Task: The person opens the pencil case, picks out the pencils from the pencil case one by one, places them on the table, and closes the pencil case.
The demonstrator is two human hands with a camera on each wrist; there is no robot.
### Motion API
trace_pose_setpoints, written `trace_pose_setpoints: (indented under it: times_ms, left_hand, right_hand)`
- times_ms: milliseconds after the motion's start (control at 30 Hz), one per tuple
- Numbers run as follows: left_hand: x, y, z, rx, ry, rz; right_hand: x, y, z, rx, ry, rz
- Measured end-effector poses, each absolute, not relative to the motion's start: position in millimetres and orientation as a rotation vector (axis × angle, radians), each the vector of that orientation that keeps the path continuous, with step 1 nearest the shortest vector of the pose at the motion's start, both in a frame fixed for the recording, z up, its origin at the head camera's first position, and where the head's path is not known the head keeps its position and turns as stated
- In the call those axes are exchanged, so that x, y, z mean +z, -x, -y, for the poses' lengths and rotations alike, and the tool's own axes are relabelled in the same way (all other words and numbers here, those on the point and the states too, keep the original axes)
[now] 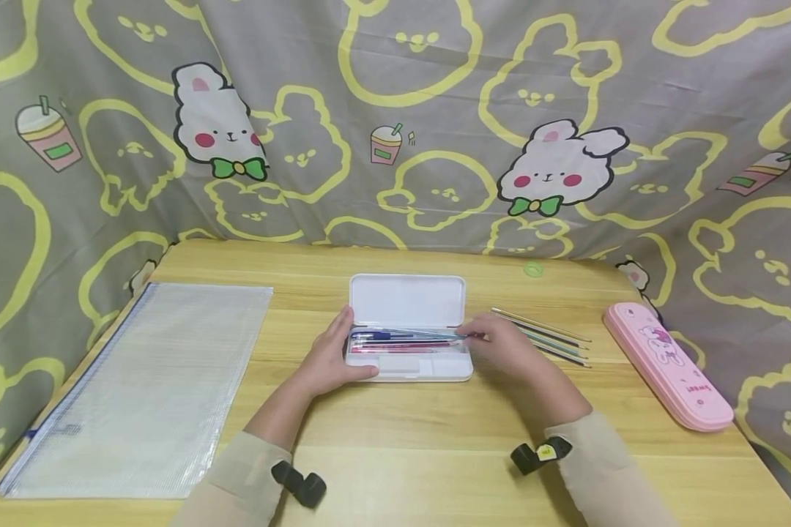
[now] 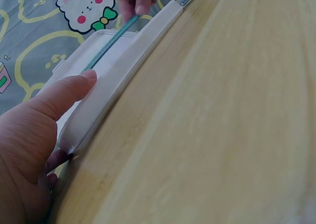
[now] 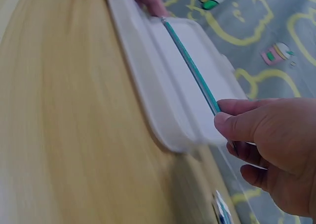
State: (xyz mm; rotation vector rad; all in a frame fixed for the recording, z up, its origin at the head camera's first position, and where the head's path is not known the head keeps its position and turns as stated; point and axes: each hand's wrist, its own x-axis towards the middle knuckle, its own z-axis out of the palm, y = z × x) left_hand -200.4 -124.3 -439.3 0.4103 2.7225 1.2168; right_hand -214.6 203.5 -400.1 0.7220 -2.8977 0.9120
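A person's 2 sleeved forearms reach in over a wooden table [image 1: 382, 454], each with a black camera [image 1: 306, 489] at the wrist. The left hand [image 1: 329, 359] grips the left end of a white case [image 1: 409, 300], thumb over the near rim, seemingly to steady it. The right hand [image 1: 501, 340] pinches 1 end of a teal pencil [image 3: 192, 68], held lengthwise above the case, apparently to line up with its long tray; whether it touches the contents I cannot tell. Inside lie a blue pen [image 1: 382, 336] and some reddish ones. The lid leans back, leaving the tray within reach. Just right, about 4 loose pencils [image 1: 540, 324] lie side by side, probably for easy picking. A pink box [image 1: 669, 366] sits farther right, a mesh pouch [image 1: 145, 388] well left. Beyond are a green ring [image 1: 532, 274] and a cartoon-print curtain [image 1: 422, 110].
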Motion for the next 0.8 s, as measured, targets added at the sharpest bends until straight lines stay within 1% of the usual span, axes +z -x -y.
trace_pose_setpoints:
  times_ms: [267, 433, 600, 800]
  left_hand:
    - [-439.5, 200.8, 124.0, 1.214, -0.423, -2.725]
    - [-439.4, 200.9, 125.1, 1.215, -0.423, -2.724]
    - [-439.3, 200.8, 125.7, 1.205, -0.405, -2.718]
    - [-439.7, 200.8, 124.9, 1.204, -0.406, -2.717]
  right_hand:
    - [-394.9, 189.3, -261.0, 0.849, -0.484, 2.885]
    - [-398.0, 172.4, -297.7, 0.815, -0.321, 2.903]
    - [-407.9, 161.9, -326.0, 0.777, -0.243, 2.859]
    - [-421.6, 156.8, -347.5, 0.798, -0.184, 2.826]
